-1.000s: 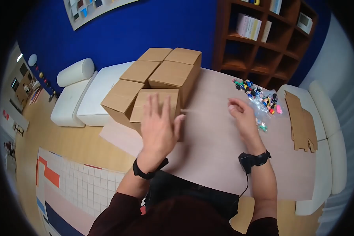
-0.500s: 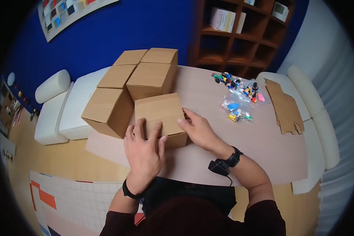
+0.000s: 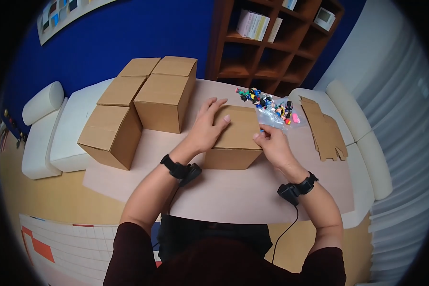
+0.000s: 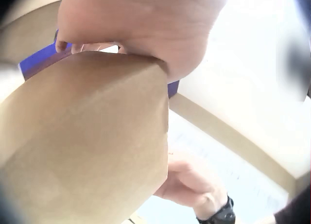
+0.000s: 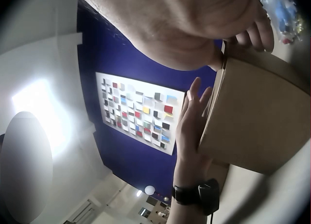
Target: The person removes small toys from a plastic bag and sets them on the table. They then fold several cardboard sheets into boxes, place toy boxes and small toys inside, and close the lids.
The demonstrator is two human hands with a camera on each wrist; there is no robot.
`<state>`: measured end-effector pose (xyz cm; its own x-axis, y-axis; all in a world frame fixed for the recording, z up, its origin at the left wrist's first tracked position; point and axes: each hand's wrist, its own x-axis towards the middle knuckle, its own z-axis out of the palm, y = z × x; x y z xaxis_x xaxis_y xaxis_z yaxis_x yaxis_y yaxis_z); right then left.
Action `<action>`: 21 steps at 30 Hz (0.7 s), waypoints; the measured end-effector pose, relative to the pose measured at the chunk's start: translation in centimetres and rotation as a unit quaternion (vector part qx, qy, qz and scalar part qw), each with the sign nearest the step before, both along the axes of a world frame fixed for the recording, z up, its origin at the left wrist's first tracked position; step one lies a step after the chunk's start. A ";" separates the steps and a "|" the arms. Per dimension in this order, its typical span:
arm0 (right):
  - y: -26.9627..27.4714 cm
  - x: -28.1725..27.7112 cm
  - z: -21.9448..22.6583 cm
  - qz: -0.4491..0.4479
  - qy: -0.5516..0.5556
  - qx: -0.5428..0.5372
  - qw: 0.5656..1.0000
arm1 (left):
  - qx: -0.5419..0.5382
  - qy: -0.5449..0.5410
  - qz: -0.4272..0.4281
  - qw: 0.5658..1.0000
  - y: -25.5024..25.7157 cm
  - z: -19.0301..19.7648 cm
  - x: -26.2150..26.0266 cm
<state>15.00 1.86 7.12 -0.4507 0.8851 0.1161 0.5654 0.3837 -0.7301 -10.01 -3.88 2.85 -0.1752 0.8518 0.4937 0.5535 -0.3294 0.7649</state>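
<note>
One closed cardboard box (image 3: 237,131) stands at the near middle of the table between both hands, apart from the other boxes. My left hand (image 3: 206,127) lies along its left top edge, fingers fairly straight and thumb over the lid; in the left wrist view its palm (image 4: 141,27) covers the upper edge. At the right edge of the lid, my right hand (image 3: 275,147) grips the box with thumb on top and bent fingers against the side. The right wrist view shows this hand (image 5: 194,29) at the box corner, with the fingers partly hidden.
Several closed cardboard boxes (image 3: 159,90) stand grouped on the left of the table (image 3: 186,205). Behind the right hand lie small colourful toy figures (image 3: 257,99), some in clear plastic bags. Flattened cardboard (image 3: 323,129) lies at the right, beside a white sofa (image 3: 360,138).
The near box has moved right, away from the group, and turned. My left hand shifted from its lid to its left edge; the right hand came from the table's right to the box.
</note>
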 end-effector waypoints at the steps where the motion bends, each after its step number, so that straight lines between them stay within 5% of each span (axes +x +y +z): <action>1: 0.1 0.0 0.5 -0.008 -0.015 0.001 1.000 | -0.002 -0.006 -0.002 1.000 0.3 -0.2 0.1; 5: 0.7 -0.6 2.3 -0.033 -0.065 0.017 0.997 | -0.027 0.005 0.017 0.999 0.9 -0.5 0.2; 14: 2.2 -1.8 5.1 -0.086 -0.008 -0.195 0.977 | -0.107 -0.010 0.057 0.993 0.4 0.8 1.3; 21: 1.9 -2.7 5.1 -0.097 -0.057 -0.166 0.980 | -0.121 -0.002 0.067 0.990 0.2 1.1 1.7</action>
